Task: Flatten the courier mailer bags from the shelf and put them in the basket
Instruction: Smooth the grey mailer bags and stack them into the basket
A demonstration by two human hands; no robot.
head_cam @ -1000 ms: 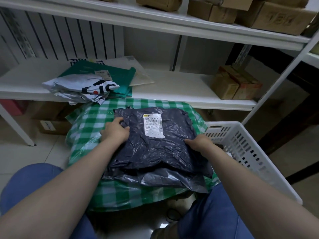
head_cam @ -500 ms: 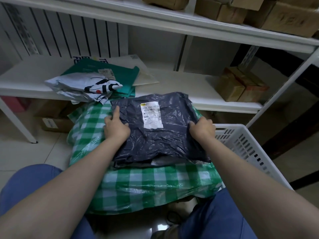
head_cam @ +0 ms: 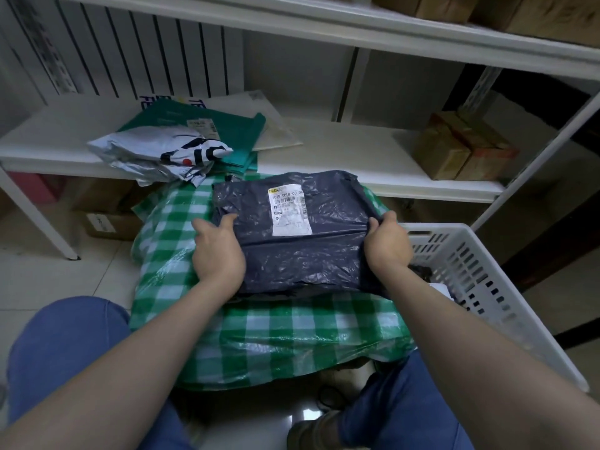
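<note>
1. Mailer bag [head_cam: 302, 248], dark grey, lies on a green checked bundle [head_cam: 259, 336] in front of the knees, with its white label [head_cam: 290, 211] facing up
2. I see both hands pinching it: the left hand [head_cam: 217, 251] holds the left edge with the thumb on top, and the right hand [head_cam: 388, 243] curls round the right edge
3. White basket [head_cam: 480, 287] stands just beside the bundle on the right; the right forearm hides part of its inside
4. Behind, the shelf [head_cam: 373, 157] carries a crumpled white mailer [head_cam: 156, 147] on a teal mailer [head_cam: 233, 125]; cardboard boxes [head_cam: 461, 151] sit well apart to the right
</note>
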